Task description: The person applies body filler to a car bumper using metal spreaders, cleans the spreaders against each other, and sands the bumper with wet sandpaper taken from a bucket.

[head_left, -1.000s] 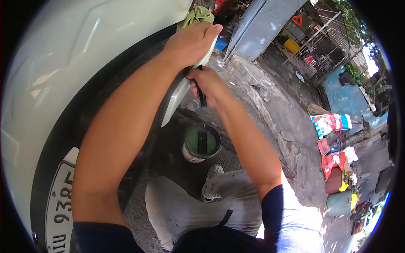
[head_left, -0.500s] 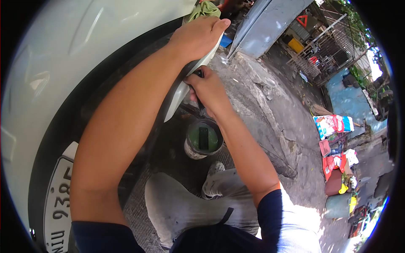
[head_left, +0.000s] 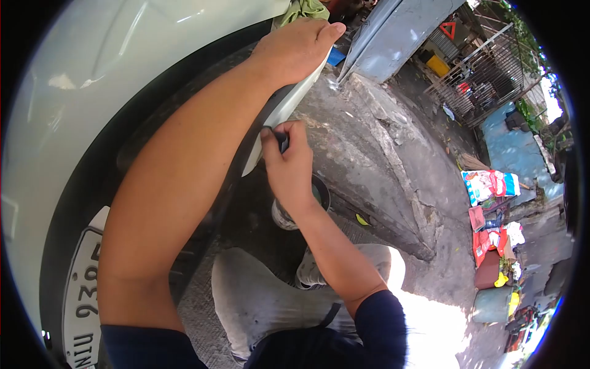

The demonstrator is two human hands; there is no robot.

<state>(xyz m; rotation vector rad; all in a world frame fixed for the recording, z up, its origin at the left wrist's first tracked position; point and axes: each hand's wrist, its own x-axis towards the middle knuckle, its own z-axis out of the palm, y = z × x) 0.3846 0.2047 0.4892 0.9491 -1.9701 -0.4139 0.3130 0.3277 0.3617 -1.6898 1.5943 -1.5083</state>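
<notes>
My left hand point(head_left: 297, 50) rests over the far corner of the car's bumper, thumb stretched out; its other fingers are mostly hidden. A crumpled green cloth point(head_left: 305, 11) lies just beyond it. My right hand point(head_left: 289, 161) is closed round a small black pad point(head_left: 283, 141), held against the pale lower strip of the bumper point(head_left: 253, 157). What kind of pad it is I cannot make out. Below that hand stands a bucket point(head_left: 284, 216), partly covered by my wrist and forearm.
The car's white panel point(head_left: 123, 80) and licence plate point(head_left: 83, 301) are at my left. A grey metal gate point(head_left: 393, 43) stands ahead, near a broken concrete ledge point(head_left: 393, 129). Bags point(head_left: 490, 184) and a grey bin point(head_left: 491, 302) line the right side.
My right hand has slid down along the pale strip toward me, with the black pad in it, and now covers part of the bucket. My left hand stays on the bumper.
</notes>
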